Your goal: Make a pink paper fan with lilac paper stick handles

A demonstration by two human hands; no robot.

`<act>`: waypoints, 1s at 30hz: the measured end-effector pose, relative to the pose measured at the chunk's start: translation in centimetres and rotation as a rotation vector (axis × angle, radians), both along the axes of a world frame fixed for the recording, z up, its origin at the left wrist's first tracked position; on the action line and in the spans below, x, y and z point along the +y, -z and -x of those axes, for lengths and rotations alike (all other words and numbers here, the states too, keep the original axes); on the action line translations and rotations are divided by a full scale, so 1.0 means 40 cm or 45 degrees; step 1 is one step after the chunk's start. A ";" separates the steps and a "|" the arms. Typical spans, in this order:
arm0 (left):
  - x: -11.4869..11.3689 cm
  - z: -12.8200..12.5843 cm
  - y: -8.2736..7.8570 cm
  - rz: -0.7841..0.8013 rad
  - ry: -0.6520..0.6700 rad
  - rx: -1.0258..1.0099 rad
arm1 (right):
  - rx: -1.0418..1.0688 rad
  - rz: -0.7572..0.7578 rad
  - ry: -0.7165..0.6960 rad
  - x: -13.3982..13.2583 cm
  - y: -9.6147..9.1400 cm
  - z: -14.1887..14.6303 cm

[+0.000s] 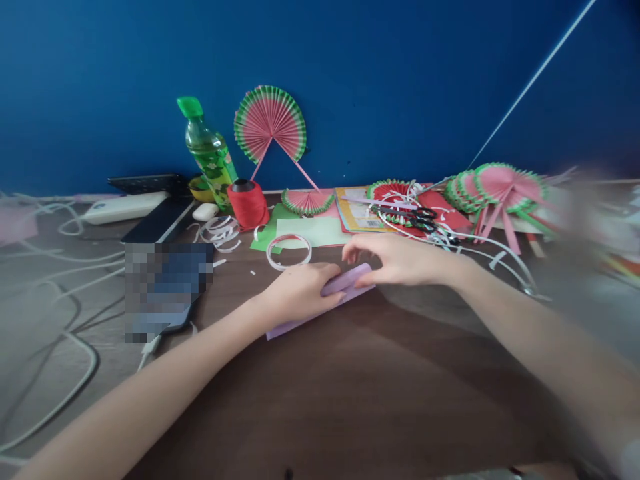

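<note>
Your left hand (300,291) has its grip closed on the purple paper (355,279), thumb to the near side and fingers to the far side. Your right hand (395,259) is at the paper's right end; its grip is loosely open, the thumb against that end and the fingers arched above. The paper, folded into a narrow strip, is in the middle of the brown desk (350,400), slanting from near left to far right. Just beyond your left hand lies a white ring (309,253), and farther off are a pale green sheet (315,231) and a small pink fan (307,202). A red spool (249,208) stands left of them, beside a tilted green bottle (213,157). On the far side, a round fan (270,117) rests against the blue wall (380,80). Black scissors (425,215) lie to the far right, with a cluster of fans (505,183) beyond. A dark phone (201,257), partly pixelated, lies left of your left hand
</note>
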State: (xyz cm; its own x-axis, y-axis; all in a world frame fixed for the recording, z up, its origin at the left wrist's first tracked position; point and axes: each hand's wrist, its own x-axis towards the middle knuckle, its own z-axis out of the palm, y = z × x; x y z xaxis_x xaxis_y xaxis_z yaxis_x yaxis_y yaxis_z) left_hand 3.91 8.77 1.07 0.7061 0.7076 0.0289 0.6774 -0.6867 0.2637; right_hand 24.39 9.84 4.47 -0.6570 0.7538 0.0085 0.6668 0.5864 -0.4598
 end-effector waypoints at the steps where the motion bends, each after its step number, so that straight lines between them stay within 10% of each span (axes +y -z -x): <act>1: 0.001 0.000 0.001 -0.075 0.000 0.024 | -0.015 0.012 -0.011 -0.002 0.006 0.008; 7: 0.027 0.017 0.016 -0.512 0.015 0.030 | -0.238 -0.028 0.118 0.032 0.019 -0.033; 20: 0.048 0.023 0.005 -0.007 0.088 0.013 | -0.208 -0.025 -0.067 0.035 0.060 -0.009; 30: 0.051 0.029 0.017 -0.306 0.164 0.081 | -0.183 -0.023 -0.139 0.021 0.058 0.006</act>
State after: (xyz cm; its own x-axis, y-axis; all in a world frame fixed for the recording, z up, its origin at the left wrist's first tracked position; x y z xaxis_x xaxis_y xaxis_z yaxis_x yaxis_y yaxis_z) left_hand 2.74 10.79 0.40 0.7954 0.5902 0.1375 0.5906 -0.8058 0.0424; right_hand 24.17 10.69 2.13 -0.7302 0.6788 -0.0785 0.6571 0.6660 -0.3531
